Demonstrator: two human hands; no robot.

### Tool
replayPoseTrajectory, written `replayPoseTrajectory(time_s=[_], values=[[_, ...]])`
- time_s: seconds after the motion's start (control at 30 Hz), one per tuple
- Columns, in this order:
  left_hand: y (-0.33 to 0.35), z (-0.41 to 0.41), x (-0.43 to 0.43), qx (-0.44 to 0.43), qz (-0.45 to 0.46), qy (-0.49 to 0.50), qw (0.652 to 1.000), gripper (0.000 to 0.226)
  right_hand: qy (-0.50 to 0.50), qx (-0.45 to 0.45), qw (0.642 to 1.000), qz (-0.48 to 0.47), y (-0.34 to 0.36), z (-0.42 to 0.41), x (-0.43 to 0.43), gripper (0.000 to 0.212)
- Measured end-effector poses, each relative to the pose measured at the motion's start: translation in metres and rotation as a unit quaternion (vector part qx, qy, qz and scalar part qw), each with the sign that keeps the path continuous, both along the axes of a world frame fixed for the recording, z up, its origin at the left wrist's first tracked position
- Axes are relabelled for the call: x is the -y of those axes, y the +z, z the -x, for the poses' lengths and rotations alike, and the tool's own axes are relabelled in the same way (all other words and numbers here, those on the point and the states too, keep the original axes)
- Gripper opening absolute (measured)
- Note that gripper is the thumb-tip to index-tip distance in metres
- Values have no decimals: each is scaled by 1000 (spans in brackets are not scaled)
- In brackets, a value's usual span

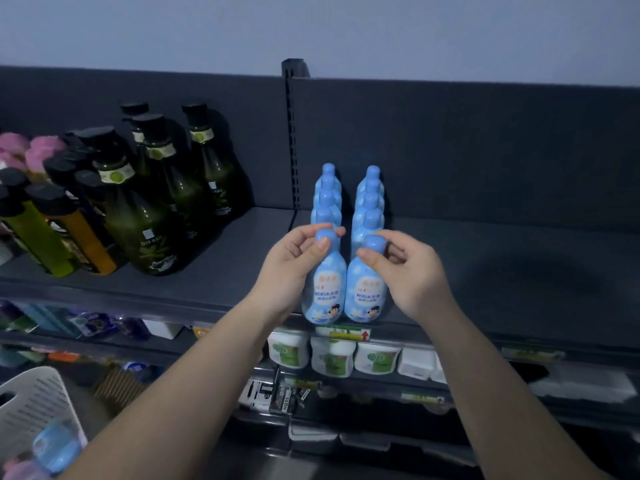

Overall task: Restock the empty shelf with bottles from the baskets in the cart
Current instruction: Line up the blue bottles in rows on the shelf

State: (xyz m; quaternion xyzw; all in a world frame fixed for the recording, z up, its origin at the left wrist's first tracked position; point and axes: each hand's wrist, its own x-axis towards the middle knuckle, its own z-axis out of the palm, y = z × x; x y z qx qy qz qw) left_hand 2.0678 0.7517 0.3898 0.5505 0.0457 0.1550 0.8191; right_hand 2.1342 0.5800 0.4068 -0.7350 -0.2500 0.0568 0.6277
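Two rows of light blue bottles stand on the dark shelf (485,271), running from its front edge toward the back panel. My left hand (294,261) pinches the cap of the front bottle of the left row (323,292). My right hand (405,271) pinches the cap of the front bottle of the right row (365,296). Both front bottles stand upright at the shelf's front edge, side by side. Behind them several more blue bottles (370,195) line up. The shelf to the right of the rows is bare.
Dark green bottles (162,202) and yellow bottles (45,233) fill the shelf's left part. A white basket (34,403) with a blue bottle (59,445) sits at the bottom left. Lower shelves hold white and green tubs (332,355).
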Motion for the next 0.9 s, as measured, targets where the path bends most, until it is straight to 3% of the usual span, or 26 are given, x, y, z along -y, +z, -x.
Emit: replayPoseTrajectory(time_s=[0.23, 0.37, 0.5, 0.7, 0.9], values=[[-30, -18, -1, 22, -81, 57, 995, 24, -35, 37, 995, 91, -23, -17, -11, 14], [-35, -23, -7, 26, -206, 47, 977, 20, -56, 103, 986, 119, -33, -15, -10, 28], [-45, -23, -16, -33, -320, 59, 945, 33, -76, 91, 984, 132, -38, -13, -10, 37], [-52, -25, -28, -68, -370, 92, 922, 46, -77, 60, 986, 134, -43, -13, -10, 33], [-53, -28, -37, -77, -367, 105, 921, 39, -92, 51, 987, 122, -45, -18, -4, 30]])
